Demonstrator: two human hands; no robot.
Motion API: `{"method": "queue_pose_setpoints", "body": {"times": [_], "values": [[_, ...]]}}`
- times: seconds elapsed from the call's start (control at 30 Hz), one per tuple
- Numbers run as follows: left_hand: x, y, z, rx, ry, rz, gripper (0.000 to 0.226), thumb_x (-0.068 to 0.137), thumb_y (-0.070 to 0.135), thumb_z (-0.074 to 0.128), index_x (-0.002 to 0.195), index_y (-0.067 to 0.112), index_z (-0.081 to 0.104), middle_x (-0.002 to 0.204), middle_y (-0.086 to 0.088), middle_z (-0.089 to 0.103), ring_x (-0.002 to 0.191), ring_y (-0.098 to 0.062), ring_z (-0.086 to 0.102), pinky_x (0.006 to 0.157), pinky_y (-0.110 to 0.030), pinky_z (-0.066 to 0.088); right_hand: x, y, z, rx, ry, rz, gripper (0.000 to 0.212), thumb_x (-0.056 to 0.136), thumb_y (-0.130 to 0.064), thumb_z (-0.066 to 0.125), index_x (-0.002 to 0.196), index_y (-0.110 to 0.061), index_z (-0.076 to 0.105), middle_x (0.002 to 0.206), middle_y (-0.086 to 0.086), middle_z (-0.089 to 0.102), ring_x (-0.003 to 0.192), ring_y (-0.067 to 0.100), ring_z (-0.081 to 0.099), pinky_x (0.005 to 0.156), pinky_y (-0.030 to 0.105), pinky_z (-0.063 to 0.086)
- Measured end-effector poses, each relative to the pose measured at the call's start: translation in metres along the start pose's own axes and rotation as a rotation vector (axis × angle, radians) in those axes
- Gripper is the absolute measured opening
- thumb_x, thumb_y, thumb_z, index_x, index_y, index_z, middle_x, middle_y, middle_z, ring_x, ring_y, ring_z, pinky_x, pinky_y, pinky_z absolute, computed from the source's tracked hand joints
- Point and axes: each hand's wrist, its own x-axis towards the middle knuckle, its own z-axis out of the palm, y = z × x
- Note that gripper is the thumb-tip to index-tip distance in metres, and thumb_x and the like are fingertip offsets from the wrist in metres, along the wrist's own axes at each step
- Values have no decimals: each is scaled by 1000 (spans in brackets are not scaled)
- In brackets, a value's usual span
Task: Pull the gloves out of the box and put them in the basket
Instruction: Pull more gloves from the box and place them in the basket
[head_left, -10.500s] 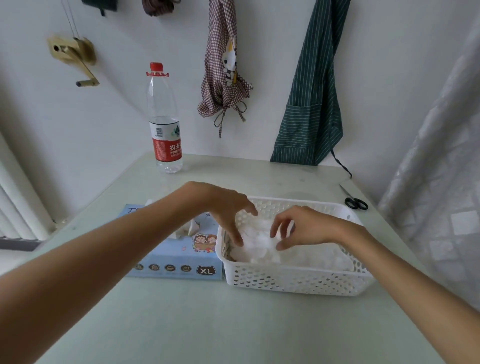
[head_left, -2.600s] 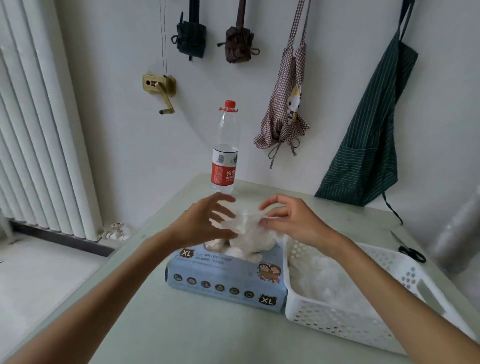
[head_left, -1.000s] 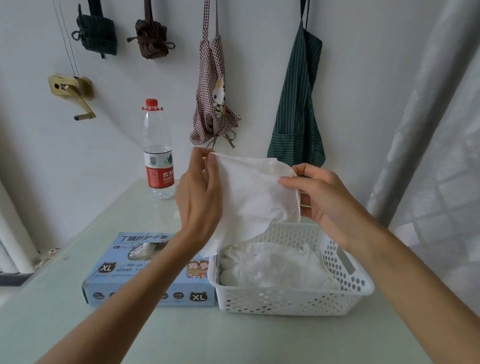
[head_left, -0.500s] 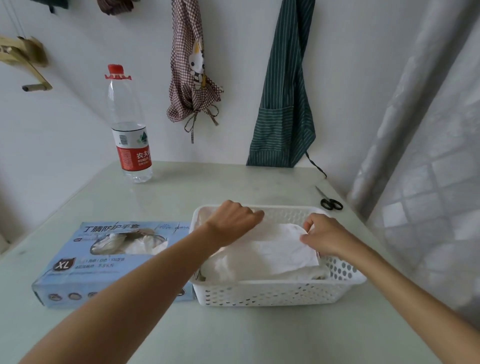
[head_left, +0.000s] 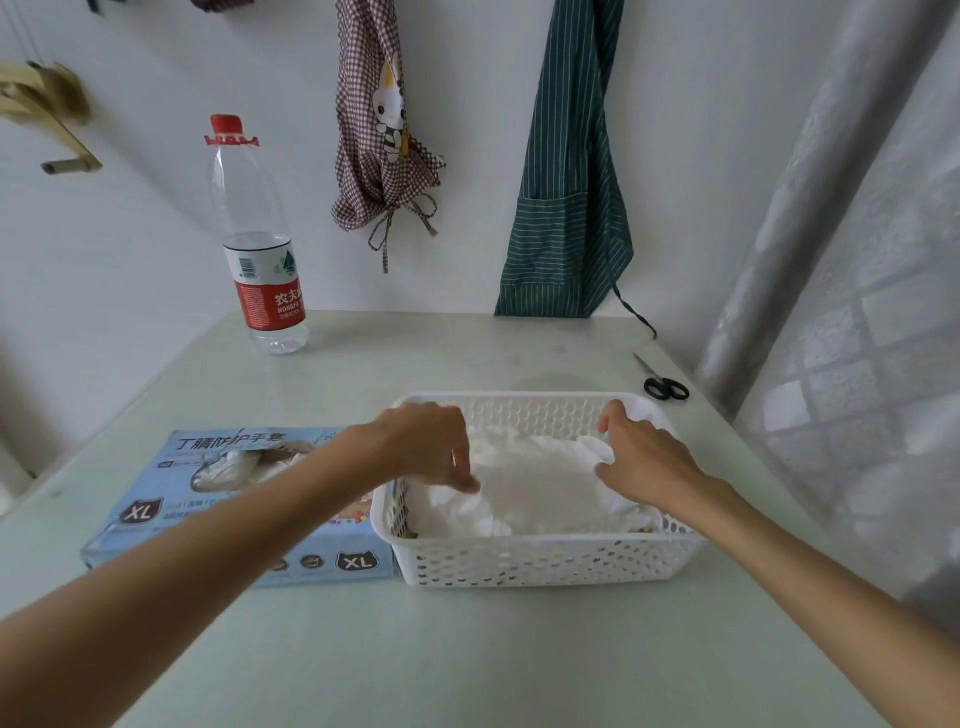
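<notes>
On the table (head_left: 467, 665), both hands reach into the white basket (head_left: 545, 564): the left hand (head_left: 426, 447) at its 9 o'clock side, fingers loosely curled down onto the gloves (head_left: 535, 483), the right hand (head_left: 641, 460) at 3 o'clock pressing their edge. The blue box (head_left: 208, 499) lies touching the basket at 9 o'clock, more gloves showing in its opening. A water bottle (head_left: 260, 260) stands far off at 11 o'clock.

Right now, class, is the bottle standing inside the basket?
No, the bottle stands on the table near the wall, well apart from the basket.
</notes>
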Motion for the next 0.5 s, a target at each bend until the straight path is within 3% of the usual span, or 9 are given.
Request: {"method": "queue_pose_setpoints", "body": {"times": [0.1, 0.23, 0.3, 0.4, 0.43, 0.5], "values": [[-4, 6, 12, -22, -50, 16, 35, 80, 48, 69, 107, 26, 70, 104, 3, 69, 98, -17, 62, 89, -33, 51, 1, 1, 1, 73, 11, 5, 35, 89, -7, 51, 120, -9, 35, 85, 6, 52, 75, 24, 53, 55, 31, 35], [-1, 6, 12, -140, -20, -27, 30, 90, 32, 62, 117, 18, 65, 116, 1, 65, 108, -19, 59, 92, -27, 46, 0, 1, -3, 48, 36, -3, 46, 89, 0, 45, 132, -5, 30, 76, 2, 46, 59, 15, 42, 47, 26, 28], [0, 6, 3, -243, -73, -77, 30, 94, 24, 54, 122, 13, 60, 118, -4, 64, 102, -18, 58, 87, -23, 43, 0, 3, -7, 11, 48, -23, 43, 89, 0, 46, 130, -4, 33, 78, 2, 46, 61, 15, 42, 47, 25, 27], [1, 7, -4, -302, -176, -112, 29, 93, 14, 49, 121, 13, 58, 91, -4, 68, 71, -4, 56, 67, -14, 40, -3, 4, -11, -86, 79, -59, 37, 89, 2, 45, 125, -4, 38, 81, 2, 45, 73, 21, 45, 48, 24, 26], [1, 8, -3, -259, -198, -113, 30, 92, 14, 49, 122, 15, 58, 85, -1, 66, 69, -3, 55, 65, -14, 40, -4, 3, -10, -124, 83, -73, 38, 88, 4, 44, 125, -5, 38, 78, 1, 41, 75, 22, 43, 48, 23, 24], [0, 10, 2, -105, -184, -115, 32, 91, 18, 53, 123, 20, 57, 100, -1, 66, 85, -11, 59, 70, -20, 42, -5, -1, -7, -180, 70, -98, 33, 87, 7, 43, 115, -11, 40, 72, -2, 32, 75, 22, 40, 47, 22, 20]]}}
